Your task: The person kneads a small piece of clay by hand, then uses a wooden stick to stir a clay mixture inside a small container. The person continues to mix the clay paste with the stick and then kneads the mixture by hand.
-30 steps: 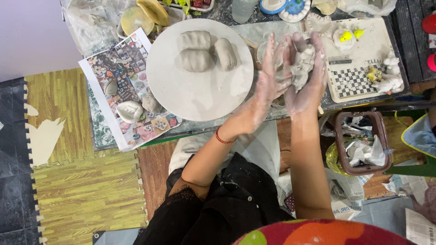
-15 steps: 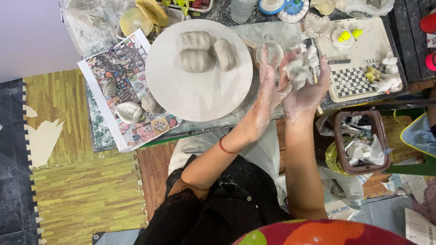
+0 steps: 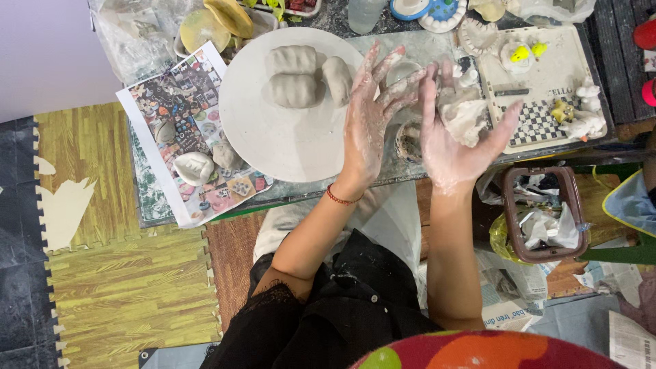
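Observation:
My left hand (image 3: pixel 367 121) is smeared with pale clay, fingers spread, holding nothing. It hovers over the right edge of a round white board (image 3: pixel 273 137). My right hand (image 3: pixel 459 145) is turned palm up just beside it, and a soft lump of white clay (image 3: pixel 467 117) lies cupped in it. The two hands are slightly apart. Three ribbed grey clay pieces (image 3: pixel 301 74) lie at the far side of the board.
A printed picture sheet (image 3: pixel 184 116) with small clay shapes lies left of the board. Right of my hands sits a white tray (image 3: pixel 560 41) with a checkered mat and little figures. A small bowl (image 3: pixel 408 142) sits below my hands. A brown bin (image 3: pixel 540 213) of scraps stands on the floor.
My hands were pressed together around the clay lump. They have parted: the left hand opened and came off, and the lump stays in the right palm.

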